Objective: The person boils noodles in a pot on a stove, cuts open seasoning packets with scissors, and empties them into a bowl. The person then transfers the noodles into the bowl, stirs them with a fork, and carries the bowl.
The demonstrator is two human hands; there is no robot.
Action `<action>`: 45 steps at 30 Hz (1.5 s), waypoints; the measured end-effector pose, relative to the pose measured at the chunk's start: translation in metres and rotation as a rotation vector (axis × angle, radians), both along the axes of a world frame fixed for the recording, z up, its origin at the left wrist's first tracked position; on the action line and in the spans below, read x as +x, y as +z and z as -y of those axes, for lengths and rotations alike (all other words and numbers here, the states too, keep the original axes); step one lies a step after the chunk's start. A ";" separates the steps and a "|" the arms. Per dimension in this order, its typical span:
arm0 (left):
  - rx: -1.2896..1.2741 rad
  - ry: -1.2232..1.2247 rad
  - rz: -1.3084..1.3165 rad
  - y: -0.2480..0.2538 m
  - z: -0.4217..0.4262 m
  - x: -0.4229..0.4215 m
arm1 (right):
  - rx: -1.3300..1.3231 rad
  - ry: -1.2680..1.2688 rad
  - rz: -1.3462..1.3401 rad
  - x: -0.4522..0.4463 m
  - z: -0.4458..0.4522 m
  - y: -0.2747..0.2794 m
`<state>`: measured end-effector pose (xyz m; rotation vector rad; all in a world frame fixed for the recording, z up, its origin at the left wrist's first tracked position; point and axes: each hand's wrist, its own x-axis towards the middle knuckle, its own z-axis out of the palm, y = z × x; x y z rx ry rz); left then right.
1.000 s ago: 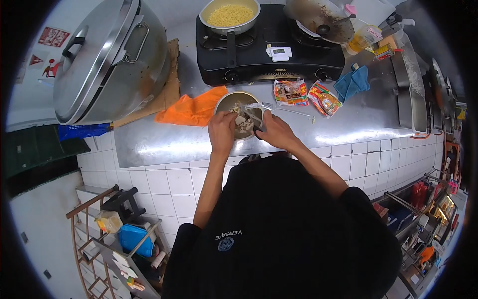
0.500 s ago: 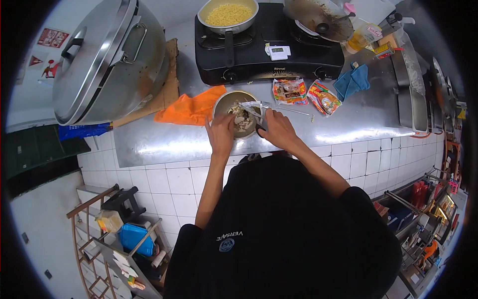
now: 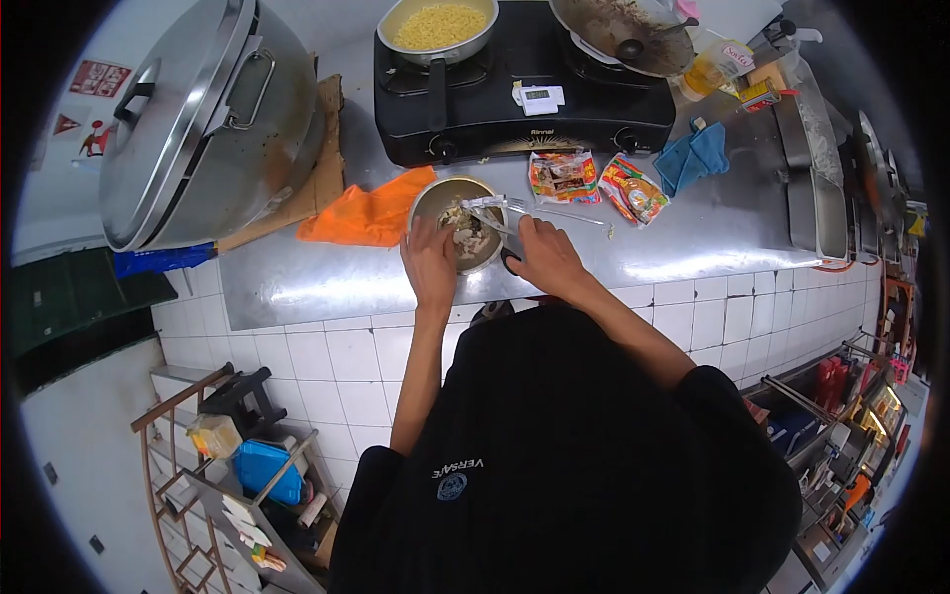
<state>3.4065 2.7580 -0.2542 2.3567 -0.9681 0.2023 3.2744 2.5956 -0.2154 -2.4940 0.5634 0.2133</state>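
A round metal bowl (image 3: 420,203) stands near the front edge of the steel counter, with chopped pale and dark pieces (image 3: 473,241) inside. My right hand (image 3: 544,254) is closed around the dark handles of scissors (image 3: 498,225), whose blades reach over the bowl. By the blades is a small silvery packet or foil strip (image 3: 485,202), partly over the bowl. My left hand (image 3: 431,259) is at the bowl's left side, its fingers bent over the rim; whether they pinch anything is too small to tell.
An orange cloth (image 3: 366,210) lies left of the bowl, beside a large lidded pot (image 3: 267,148). Behind are a black gas stove (image 3: 524,124), a pan of yellow pieces (image 3: 440,49) and a wok (image 3: 633,35). Two colourful packets (image 3: 564,176) and a blue cloth (image 3: 693,158) lie to the right.
My left hand has shifted from over the chopped pieces toward the bowl's left rim. The view has moved slightly, so the counter items appear a little further left and up.
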 end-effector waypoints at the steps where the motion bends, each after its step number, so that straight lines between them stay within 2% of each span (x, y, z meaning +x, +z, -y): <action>1: 0.016 0.004 -0.090 0.001 0.001 -0.001 | -0.001 0.006 0.004 -0.002 0.002 -0.002; 3: 0.053 0.012 -0.270 0.004 0.000 -0.003 | 0.004 0.011 0.007 -0.005 0.004 0.001; 6: 0.021 -0.018 -0.001 0.006 0.004 -0.005 | 0.014 0.018 0.022 -0.008 0.009 0.004; 12: 0.020 0.089 -0.226 0.000 0.006 -0.019 | 0.046 0.092 0.067 -0.015 0.023 -0.003; 18: 0.145 0.119 -0.133 -0.004 0.018 -0.026 | 0.095 0.156 0.088 -0.019 0.041 -0.009; 23: 0.089 0.087 -0.130 0.002 0.024 -0.026 | 0.093 0.178 0.141 -0.018 0.048 -0.011; 29: 0.184 0.162 -0.127 0.010 0.027 -0.030 | 0.090 0.156 0.239 -0.021 0.051 -0.020; 31: 0.120 0.123 0.044 -0.001 0.024 -0.030 | 0.049 0.180 0.213 -0.024 0.053 -0.023; 33: 0.116 0.135 0.061 0.005 0.028 -0.031 | 0.023 0.190 0.210 -0.025 0.056 -0.022; 35: 0.178 0.207 -0.088 0.010 0.027 -0.038 | 0.020 0.193 0.220 -0.029 0.054 -0.023; 38: 0.126 0.136 0.179 0.005 0.024 -0.035 | -0.007 0.198 0.291 -0.032 0.051 -0.026; 44: 0.230 0.255 -0.068 0.010 0.024 -0.039 | 0.010 0.173 0.264 -0.035 0.052 -0.027; 45: 0.191 0.201 0.054 0.002 0.022 -0.035 | 0.013 0.169 0.263 -0.036 0.055 -0.030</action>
